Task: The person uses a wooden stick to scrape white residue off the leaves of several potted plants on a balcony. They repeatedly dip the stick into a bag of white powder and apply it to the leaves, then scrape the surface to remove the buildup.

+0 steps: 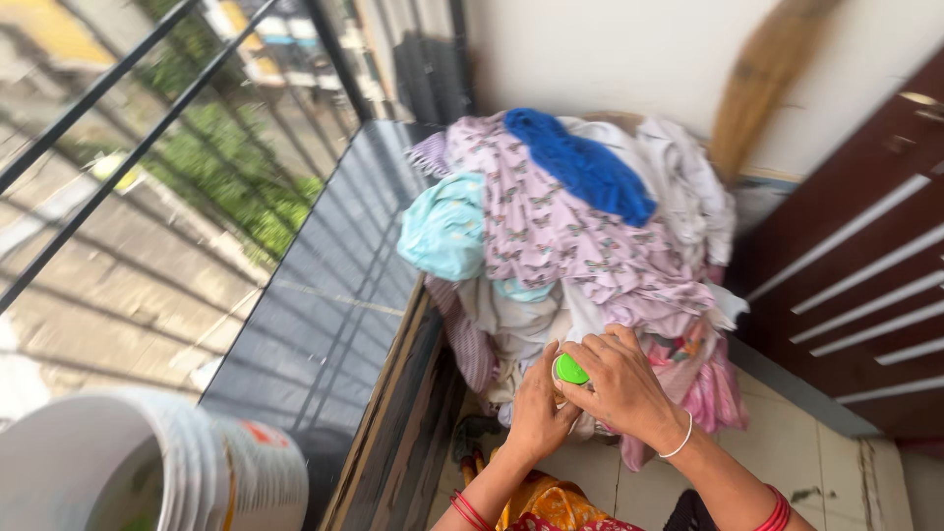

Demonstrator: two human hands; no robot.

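Below the heaped laundry pile (565, 226) at the ledge's (324, 305) right edge, the left hand (536, 408) and right hand (619, 383) both close around a green cap (569, 370); what it sits on is hidden. Clothes remain piled, unsorted; a white bucket (157, 472) stands at the ledge's near corner.

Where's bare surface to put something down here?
The dark stone ledge is bare between the white plastic bucket and the heaped pile of clothes. A tiled floor patch lies bare beside the brown slatted door. It is crowded where both hands hold the green cap.
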